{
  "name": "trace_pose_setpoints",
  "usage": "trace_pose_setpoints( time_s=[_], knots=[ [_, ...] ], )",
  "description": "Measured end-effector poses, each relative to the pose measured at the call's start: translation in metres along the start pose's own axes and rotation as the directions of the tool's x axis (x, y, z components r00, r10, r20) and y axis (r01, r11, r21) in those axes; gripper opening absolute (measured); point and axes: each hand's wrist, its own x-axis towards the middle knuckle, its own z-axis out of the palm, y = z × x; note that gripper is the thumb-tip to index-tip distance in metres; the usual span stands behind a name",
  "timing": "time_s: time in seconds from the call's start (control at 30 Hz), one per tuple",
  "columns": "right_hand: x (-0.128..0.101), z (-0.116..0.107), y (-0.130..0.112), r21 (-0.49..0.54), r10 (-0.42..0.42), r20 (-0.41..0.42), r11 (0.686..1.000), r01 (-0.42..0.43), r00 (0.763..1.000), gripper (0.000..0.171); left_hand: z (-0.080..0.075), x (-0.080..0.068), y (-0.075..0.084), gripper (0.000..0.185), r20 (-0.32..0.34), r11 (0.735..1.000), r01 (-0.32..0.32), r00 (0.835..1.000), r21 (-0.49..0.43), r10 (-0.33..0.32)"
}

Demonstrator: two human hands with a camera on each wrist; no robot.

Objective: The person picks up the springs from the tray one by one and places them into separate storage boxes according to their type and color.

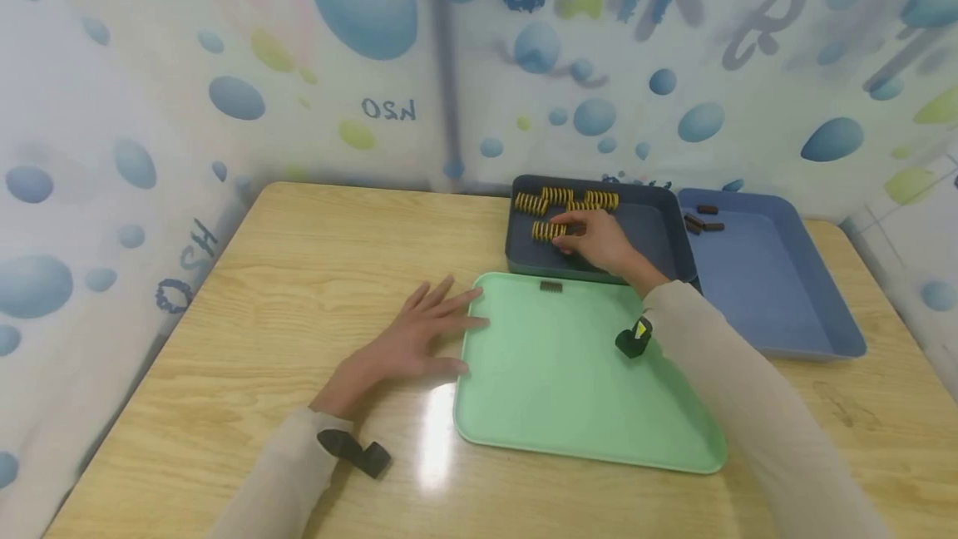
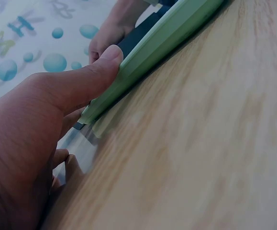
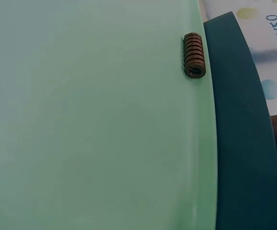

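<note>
My right hand (image 1: 599, 239) reaches into the dark tray (image 1: 659, 231) and pinches the right end of a yellow coil spring (image 1: 548, 231) between thumb and fingers. Behind it, several more yellow springs (image 1: 530, 204) lie along the tray's back left part. With fingers spread, my left hand (image 1: 419, 339) is at the left edge of the green tray (image 1: 569, 381); in the left wrist view its thumb (image 2: 97, 72) touches the rim. A small brown spring (image 3: 194, 55) lies on the green tray by its far edge. The right wrist view hides most of the right hand behind the dark tray's wall.
On the right stands a blue tray (image 1: 771, 289) with several small brown springs (image 1: 707, 210) in its back left corner. It adjoins the dark tray. The wooden table (image 1: 359, 248) meets a patterned wall covering (image 1: 299, 131) at the back.
</note>
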Motion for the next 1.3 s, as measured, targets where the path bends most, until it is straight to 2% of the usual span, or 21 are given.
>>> trace_pose_setpoints(
  time_s=[0.27, 0.47, 1.2, 1.3],
  knots=[
    [0.0057, -0.0015, 0.0048, -0.092, -0.027, -0.055, 0.996, 0.022, 0.998, 0.039, -0.0013, 0.0010, 0.0013, 0.062, 0.006, 1.000, 0.002, 1.000, -0.002, -0.002],
    [0.0054, -0.0009, 0.0054, -0.085, -0.013, -0.060, 0.996, 0.008, 0.998, 0.039, -0.0014, 0.0007, 0.0008, 0.063, 0.012, 1.000, 0.003, 1.000, -0.010, -0.003],
    [0.0077, -0.0049, 0.0005, -0.099, -0.043, -0.117, 0.995, 0.032, 0.992, 0.032, -0.0039, 0.0001, 0.0035, 0.062, 0.010, 1.000, 0.006, 1.000, -0.011, -0.006],
    [0.0065, -0.0049, 0.0003, -0.103, -0.051, -0.100, 0.994, 0.041, 0.994, 0.032, -0.0044, 0.0004, 0.0039, 0.062, 0.011, 1.000, 0.007, 1.000, -0.010, -0.007]
  ],
)
